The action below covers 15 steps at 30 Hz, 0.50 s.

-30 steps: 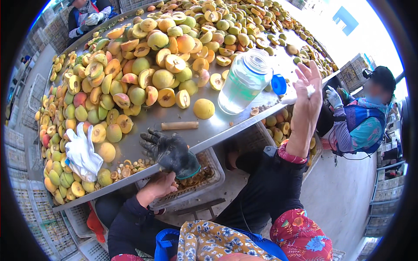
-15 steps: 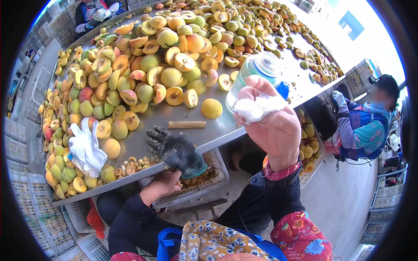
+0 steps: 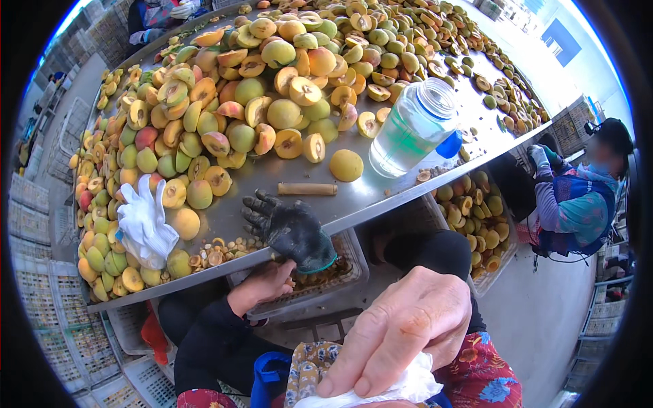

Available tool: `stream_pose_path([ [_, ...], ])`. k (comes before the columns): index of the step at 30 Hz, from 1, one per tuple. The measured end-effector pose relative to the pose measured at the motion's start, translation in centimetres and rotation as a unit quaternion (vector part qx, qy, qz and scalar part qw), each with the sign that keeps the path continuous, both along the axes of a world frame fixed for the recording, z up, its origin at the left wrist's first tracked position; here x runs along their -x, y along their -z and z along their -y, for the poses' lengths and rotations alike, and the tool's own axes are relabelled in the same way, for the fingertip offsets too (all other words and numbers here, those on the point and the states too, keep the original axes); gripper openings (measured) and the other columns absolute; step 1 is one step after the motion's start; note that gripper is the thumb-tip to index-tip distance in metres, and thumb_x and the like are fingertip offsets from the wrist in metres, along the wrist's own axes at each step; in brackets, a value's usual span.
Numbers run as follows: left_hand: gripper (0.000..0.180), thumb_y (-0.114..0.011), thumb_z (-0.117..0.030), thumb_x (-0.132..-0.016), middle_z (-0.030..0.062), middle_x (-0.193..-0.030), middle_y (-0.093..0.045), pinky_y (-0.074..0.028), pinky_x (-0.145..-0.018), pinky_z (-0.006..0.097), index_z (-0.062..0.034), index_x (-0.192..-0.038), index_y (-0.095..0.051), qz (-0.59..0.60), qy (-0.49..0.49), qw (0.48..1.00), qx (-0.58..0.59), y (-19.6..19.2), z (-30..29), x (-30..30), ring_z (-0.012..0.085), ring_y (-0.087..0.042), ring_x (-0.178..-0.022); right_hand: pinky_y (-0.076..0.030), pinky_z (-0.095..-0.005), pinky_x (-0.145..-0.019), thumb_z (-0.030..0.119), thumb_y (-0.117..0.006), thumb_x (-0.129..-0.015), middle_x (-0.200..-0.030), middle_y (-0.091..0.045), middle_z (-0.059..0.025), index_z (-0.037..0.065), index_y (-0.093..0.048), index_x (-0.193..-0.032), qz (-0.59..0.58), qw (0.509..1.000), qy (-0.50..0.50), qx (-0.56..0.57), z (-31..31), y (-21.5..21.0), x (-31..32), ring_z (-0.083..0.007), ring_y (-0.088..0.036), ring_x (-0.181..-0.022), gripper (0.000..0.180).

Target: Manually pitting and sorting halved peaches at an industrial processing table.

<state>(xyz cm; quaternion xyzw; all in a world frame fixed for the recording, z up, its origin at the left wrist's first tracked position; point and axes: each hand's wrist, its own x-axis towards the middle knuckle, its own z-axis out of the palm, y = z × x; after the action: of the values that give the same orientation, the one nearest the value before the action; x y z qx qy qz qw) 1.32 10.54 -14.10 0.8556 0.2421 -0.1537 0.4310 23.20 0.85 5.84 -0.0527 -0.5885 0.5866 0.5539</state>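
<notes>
My right hand (image 3: pixel 408 326) is close to me, low in front of my body. Its fingers are closed on a crumpled white tissue (image 3: pixel 401 384), partly cut off by the lower edge. Beneath the near edge of the metal table (image 3: pixel 320 211) is my left hand (image 3: pixel 269 282), with fingers curled; what they hold, if anything, is hidden. Just above it, a dark rubber glove (image 3: pixel 292 231) with a green cuff lies over the table edge. A white cloth glove (image 3: pixel 144 221) rests on fruit to the left.
A heap of halved and whole apricot-like fruit (image 3: pixel 238 129) covers much of the table. Near its right edge stands a clear jar (image 3: pixel 415 126) of liquid beside a blue lid (image 3: pixel 449 145). A short wooden stick (image 3: pixel 307 189) lies nearer. Crates (image 3: pixel 486 272) stand below; a co-worker (image 3: pixel 578 197) sits right.
My right hand has come down and toward me with the tissue, away from in front of the jar. The left hand stays by the table edge. The whole view has shifted slightly.
</notes>
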Motion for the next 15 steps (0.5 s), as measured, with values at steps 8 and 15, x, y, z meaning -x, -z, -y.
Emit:
stream_pose_path([
  [8,0.041,-0.070,-0.008,-0.078,0.0163,-0.087,-0.067,-0.050,-0.074,0.042,-0.0025,-0.113,-0.048,0.069,-0.094,0.990,0.076,2.2,0.9,0.5,0.0322,-0.066,-0.084,-0.059,-0.0399,-0.068,-0.004,-0.062,-0.085,-0.097,-0.063,-0.0341,-0.012,-0.065,-0.091,0.011,0.997,-0.014,-0.073,0.7,-1.0,-1.6,-0.0363,-0.070,-0.081,0.010],
  [15,0.038,-0.067,-0.007,-0.079,0.0164,-0.088,-0.066,-0.050,-0.071,0.042,-0.0015,-0.112,-0.047,-0.020,-0.042,0.999,0.002,2.9,0.5,0.9,0.0312,-0.066,-0.083,-0.039,-0.0333,-0.059,0.017,-0.066,-0.072,-0.072,-0.052,-0.0094,0.003,-0.056,-0.072,0.199,0.948,0.237,0.076,-1.9,2.4,-2.2,-0.0241,-0.050,-0.064,0.018],
])
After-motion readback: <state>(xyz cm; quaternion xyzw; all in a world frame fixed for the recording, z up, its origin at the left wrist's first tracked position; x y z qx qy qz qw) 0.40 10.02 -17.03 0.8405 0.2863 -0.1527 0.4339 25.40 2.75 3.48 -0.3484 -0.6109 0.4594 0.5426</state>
